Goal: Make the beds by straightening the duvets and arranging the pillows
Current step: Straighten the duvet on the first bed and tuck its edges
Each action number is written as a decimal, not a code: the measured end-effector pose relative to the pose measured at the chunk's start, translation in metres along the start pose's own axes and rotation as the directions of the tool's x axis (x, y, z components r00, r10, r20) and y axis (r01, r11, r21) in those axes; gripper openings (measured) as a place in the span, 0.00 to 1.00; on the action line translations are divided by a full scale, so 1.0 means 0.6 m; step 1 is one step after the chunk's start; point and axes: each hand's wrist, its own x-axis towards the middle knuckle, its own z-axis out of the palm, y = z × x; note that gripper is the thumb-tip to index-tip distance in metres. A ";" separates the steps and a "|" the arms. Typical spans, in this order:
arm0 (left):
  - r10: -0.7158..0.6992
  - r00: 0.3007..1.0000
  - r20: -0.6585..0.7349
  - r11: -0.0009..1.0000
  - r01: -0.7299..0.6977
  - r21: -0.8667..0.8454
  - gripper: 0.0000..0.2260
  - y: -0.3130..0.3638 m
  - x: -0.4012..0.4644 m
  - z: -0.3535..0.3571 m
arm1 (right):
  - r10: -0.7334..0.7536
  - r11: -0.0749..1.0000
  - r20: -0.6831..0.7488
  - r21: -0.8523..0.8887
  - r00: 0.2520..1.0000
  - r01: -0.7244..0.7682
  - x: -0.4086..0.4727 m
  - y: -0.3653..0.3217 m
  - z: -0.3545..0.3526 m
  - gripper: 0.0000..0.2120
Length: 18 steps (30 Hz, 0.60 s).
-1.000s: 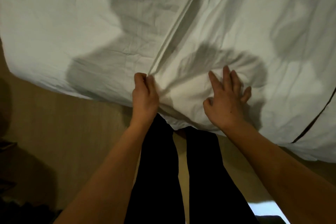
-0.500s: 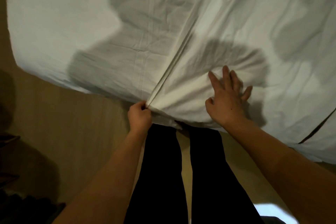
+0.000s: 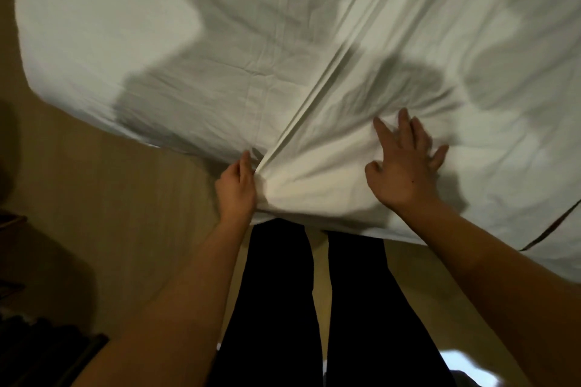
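A white duvet [image 3: 220, 41] covers the bed and fills the upper part of the head view, its near edge hanging just in front of my legs. My left hand [image 3: 235, 188] grips a bunched fold of the duvet at that edge, and a taut crease runs from it diagonally up to the right. My right hand [image 3: 405, 166] lies flat on the duvet a little to the right, fingers spread and pressing the cloth down. No pillow is in view.
Wooden floor [image 3: 110, 198] lies left of and below the bed. Dark objects [image 3: 37, 339] sit at the lower left. A thin dark stripe [image 3: 553, 226] marks the bedding at the right edge. My legs in black trousers [image 3: 276, 308] stand against the bed.
My left hand has pulled the gripped fold back toward the bed's near edge, stretching a long crease. My right hand has stayed pressed flat in the same spot.
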 end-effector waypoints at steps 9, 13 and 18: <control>0.413 0.911 -0.008 0.899 -0.406 0.163 0.12 0.141 0.014 0.030 | -0.001 0.999 0.018 -0.037 1.000 0.002 0.001 -0.003 -0.001 0.37; 0.588 0.803 0.096 0.762 -0.590 0.268 0.19 0.255 0.020 0.095 | 0.007 1.000 0.033 0.005 0.999 -0.008 0.005 -0.004 -0.012 0.37; 0.611 0.782 0.118 0.739 -0.618 0.268 0.19 0.385 0.062 0.161 | -0.060 0.998 -0.140 0.023 0.988 0.063 0.017 0.008 -0.024 0.37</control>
